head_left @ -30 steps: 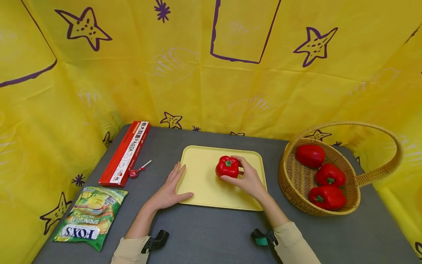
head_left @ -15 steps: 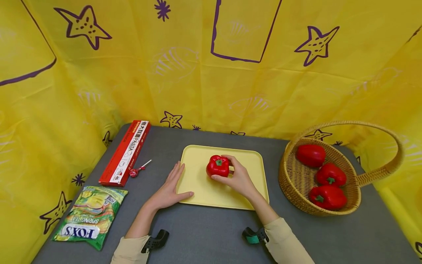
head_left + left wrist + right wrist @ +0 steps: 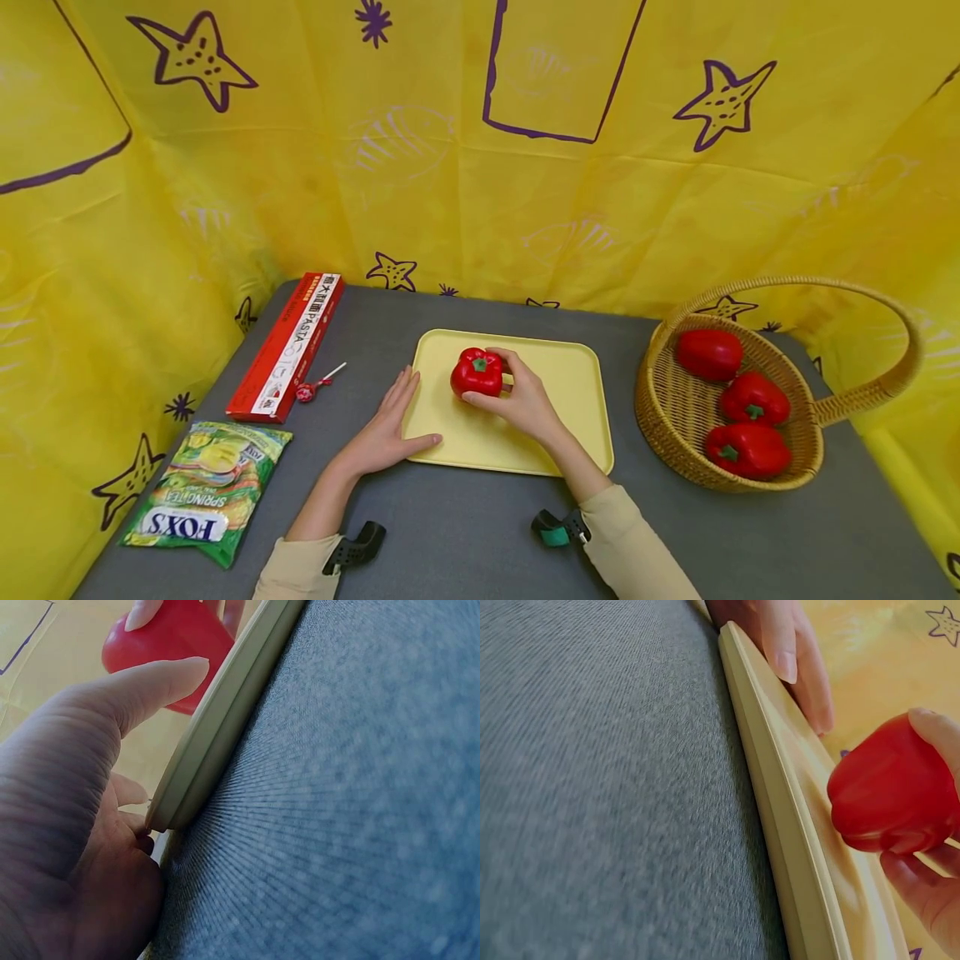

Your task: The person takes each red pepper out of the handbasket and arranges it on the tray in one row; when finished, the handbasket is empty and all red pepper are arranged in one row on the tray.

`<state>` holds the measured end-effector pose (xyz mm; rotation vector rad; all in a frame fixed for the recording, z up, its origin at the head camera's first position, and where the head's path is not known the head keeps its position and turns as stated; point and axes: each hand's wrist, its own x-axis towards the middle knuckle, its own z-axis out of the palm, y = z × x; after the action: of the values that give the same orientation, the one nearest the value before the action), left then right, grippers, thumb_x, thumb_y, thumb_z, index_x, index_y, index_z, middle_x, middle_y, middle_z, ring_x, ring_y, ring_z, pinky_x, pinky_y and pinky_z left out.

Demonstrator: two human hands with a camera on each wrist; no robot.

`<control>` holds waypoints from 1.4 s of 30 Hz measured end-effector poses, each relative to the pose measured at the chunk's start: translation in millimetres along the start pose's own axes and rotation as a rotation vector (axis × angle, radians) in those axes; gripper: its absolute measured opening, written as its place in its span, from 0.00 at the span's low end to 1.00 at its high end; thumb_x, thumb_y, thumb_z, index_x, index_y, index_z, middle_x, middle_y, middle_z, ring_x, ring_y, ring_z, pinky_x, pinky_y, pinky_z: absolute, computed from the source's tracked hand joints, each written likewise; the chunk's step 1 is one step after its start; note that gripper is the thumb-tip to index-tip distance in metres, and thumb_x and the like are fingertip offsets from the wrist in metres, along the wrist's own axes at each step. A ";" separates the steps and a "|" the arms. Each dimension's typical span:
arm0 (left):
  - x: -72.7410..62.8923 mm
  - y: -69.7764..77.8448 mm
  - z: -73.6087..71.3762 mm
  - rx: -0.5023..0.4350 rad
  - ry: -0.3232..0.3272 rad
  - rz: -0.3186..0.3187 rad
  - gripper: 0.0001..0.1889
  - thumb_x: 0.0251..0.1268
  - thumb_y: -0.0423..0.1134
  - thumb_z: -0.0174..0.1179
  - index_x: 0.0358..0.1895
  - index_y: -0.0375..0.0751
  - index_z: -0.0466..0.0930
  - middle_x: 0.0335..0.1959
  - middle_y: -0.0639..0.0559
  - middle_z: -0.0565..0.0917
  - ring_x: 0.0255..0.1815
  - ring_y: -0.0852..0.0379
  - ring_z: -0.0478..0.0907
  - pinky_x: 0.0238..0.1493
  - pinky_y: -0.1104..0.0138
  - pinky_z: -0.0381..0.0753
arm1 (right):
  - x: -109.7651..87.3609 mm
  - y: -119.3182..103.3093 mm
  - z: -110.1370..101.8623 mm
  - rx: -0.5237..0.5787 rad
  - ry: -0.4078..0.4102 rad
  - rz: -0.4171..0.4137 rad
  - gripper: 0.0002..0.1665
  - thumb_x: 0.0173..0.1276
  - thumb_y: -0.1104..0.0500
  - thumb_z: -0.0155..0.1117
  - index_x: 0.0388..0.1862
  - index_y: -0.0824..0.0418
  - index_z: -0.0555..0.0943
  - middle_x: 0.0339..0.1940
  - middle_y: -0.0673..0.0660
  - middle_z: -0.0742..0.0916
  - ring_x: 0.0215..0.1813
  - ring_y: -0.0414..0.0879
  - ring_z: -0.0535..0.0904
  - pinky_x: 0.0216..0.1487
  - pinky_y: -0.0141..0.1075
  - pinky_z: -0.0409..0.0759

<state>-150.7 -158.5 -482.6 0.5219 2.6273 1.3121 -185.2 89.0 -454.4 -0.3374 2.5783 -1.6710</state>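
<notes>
My right hand point(image 3: 525, 406) grips a red bell pepper point(image 3: 474, 377) from its right side, thumb in front and fingers behind. The pepper, green stem up, is over the left half of a pale yellow tray point(image 3: 558, 408). In the right wrist view the pepper point(image 3: 892, 791) shows beside the tray's rim point(image 3: 780, 795); I cannot tell whether it touches the tray. My left hand point(image 3: 382, 435) rests at the tray's left edge, fingers straight, its thumb over the near left corner. In the left wrist view, that thumb point(image 3: 161, 686) partly covers the pepper.
At the right stands a wicker basket point(image 3: 667, 437) with a tall handle, holding two red bell peppers point(image 3: 747, 450) and a smooth red item point(image 3: 708, 353). To the left lie a red pasta box point(image 3: 285, 350), a lollipop point(image 3: 306, 392) and a green FOX'S bag point(image 3: 206, 492). Yellow cloth hangs behind.
My right hand has carried the bell pepper leftward, from the tray's middle to its left half. The left hand has stayed at the tray's edge.
</notes>
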 end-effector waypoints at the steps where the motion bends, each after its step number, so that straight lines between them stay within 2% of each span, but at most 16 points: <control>1: 0.3 0.1 0.0 0.000 -0.001 -0.001 0.56 0.55 0.53 0.70 0.78 0.34 0.42 0.79 0.38 0.38 0.78 0.39 0.35 0.70 0.38 0.44 | 0.8 -0.6 1.0 -0.002 -0.002 0.000 0.45 0.53 0.49 0.79 0.67 0.53 0.69 0.61 0.55 0.78 0.58 0.53 0.76 0.52 0.44 0.81; 23: 3.5 0.4 -0.6 -0.026 -0.006 -0.038 0.57 0.56 0.53 0.69 0.78 0.36 0.38 0.79 0.39 0.39 0.78 0.40 0.35 0.71 0.39 0.43 | 18.7 -6.6 26.7 0.017 -0.047 -0.022 0.46 0.55 0.47 0.77 0.69 0.55 0.66 0.63 0.56 0.77 0.60 0.53 0.76 0.54 0.43 0.80; 42: 2.1 0.8 -1.0 -0.052 -0.001 -0.046 0.59 0.56 0.52 0.70 0.78 0.37 0.35 0.79 0.39 0.38 0.78 0.40 0.35 0.71 0.39 0.43 | 24.0 -12.8 38.6 0.025 -0.096 -0.019 0.46 0.56 0.47 0.76 0.70 0.54 0.65 0.64 0.55 0.76 0.59 0.53 0.77 0.53 0.42 0.80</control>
<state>-152.8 -158.0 -481.4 0.4515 2.5805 1.3618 -200.4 44.4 -457.1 -0.4315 2.4910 -1.6493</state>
